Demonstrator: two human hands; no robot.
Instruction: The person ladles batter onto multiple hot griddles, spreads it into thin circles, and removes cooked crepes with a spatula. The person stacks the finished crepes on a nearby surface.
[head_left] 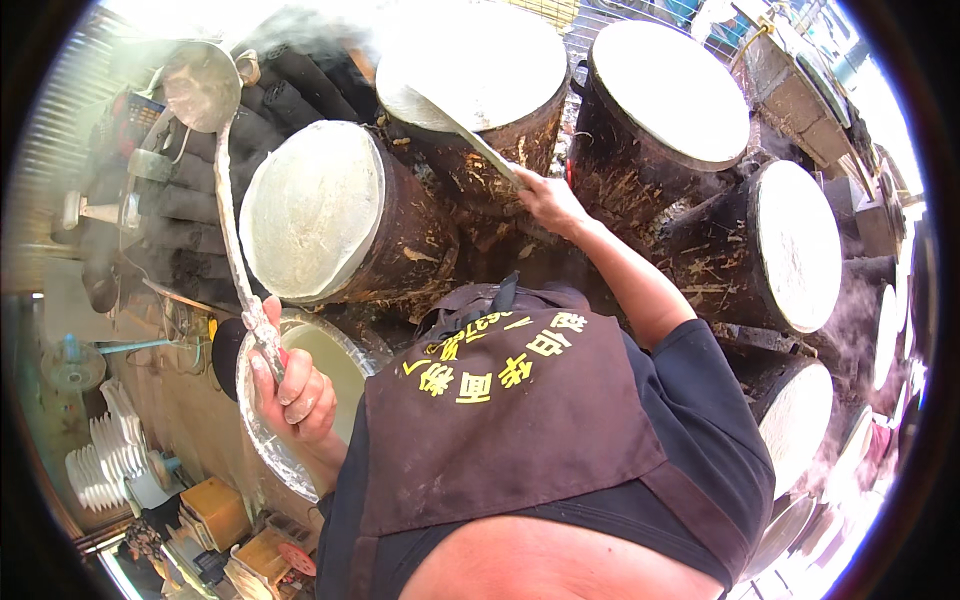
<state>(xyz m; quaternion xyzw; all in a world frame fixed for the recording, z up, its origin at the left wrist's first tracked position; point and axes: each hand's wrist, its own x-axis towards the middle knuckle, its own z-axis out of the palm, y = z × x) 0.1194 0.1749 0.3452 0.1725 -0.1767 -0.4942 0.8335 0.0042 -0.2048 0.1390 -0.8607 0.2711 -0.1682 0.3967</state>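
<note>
My left hand (296, 396) is closed round the whitened handle of a long ladle (203, 88). The ladle's round metal bowl is up at the far left, in the steam. Below this hand stands a large bucket (262, 440) lined with clear plastic, with pale liquid inside. In my right hand (553, 203) is a long, thin, flat stick (468, 138), its far end reaching over the white round top of the far middle drum (500, 150). Left of it, another dark drum (410, 235) has a white, wet-looking top (315, 210).
Several more dark, stained drums with white tops curve round to the right, such as one far right (625, 150), and steam rises among them. Black cylinders (190, 240) are stacked behind the ladle. A fan (72, 365) and white stacked pieces (110, 450) are at the left.
</note>
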